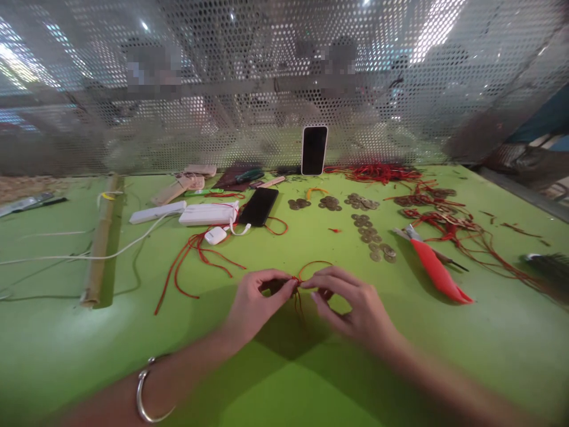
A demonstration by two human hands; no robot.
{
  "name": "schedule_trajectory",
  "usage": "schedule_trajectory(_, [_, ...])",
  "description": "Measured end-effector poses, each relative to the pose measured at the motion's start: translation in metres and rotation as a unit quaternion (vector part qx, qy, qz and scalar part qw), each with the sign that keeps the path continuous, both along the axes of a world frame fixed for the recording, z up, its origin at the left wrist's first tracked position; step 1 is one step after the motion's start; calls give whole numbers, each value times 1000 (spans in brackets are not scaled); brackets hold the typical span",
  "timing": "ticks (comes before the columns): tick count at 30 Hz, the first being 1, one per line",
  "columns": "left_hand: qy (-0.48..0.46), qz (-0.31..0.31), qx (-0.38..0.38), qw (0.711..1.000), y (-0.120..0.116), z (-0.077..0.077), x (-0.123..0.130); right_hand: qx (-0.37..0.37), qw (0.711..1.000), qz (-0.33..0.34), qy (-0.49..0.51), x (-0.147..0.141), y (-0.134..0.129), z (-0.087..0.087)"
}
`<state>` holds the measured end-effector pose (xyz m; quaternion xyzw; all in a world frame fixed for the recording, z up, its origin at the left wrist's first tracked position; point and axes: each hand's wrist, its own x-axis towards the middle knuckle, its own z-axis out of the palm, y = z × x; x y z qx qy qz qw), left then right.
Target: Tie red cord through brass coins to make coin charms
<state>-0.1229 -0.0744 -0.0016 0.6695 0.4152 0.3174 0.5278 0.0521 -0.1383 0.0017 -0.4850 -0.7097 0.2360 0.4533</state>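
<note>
Thin red cord [299, 301] hangs between my two hands above the green table, with a small loop arching up behind them. My left hand [262, 296] pinches the cord's knotted part between thumb and fingertips. On the other side of the knot, my right hand [351, 299] has its index fingertip at the cord, while its thumb stands apart, lower down. Whether the right fingers grip a strand is too small to tell. A silver bangle [141, 397] circles my left wrist.
Red-handled scissors [438, 273] lie right of my hands, near coin piles [374, 237] and tangled red cords [448, 222]. Behind are a flat black phone [260, 206], white power bank [208, 214] and upright phone [314, 150]. A bamboo stick [101, 243] lies left; perforated metal [267, 89] borders the back.
</note>
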Motion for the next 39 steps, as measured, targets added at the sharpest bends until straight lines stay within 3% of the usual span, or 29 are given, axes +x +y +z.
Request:
schedule_trajectory(3, [16,-26,-3,1000,-5,1,1,17,999,-33,8,4,3,-1])
schedule_trajectory(8, [17,-58,-12,998,-10,2,3,-4,1000,12,-4,4,5,-4])
schedule_trajectory(16, [15,-52,-22,998,-10,3,2,-37,999,35,-12,5,6,-4])
schedule_trajectory(31, [25,-87,-23,996,-12,4,3,-44,999,15,-18,3,4,-7])
schedule_trajectory(39, [18,-66,-22,997,-10,2,3,-120,992,7,28,0,6,-3])
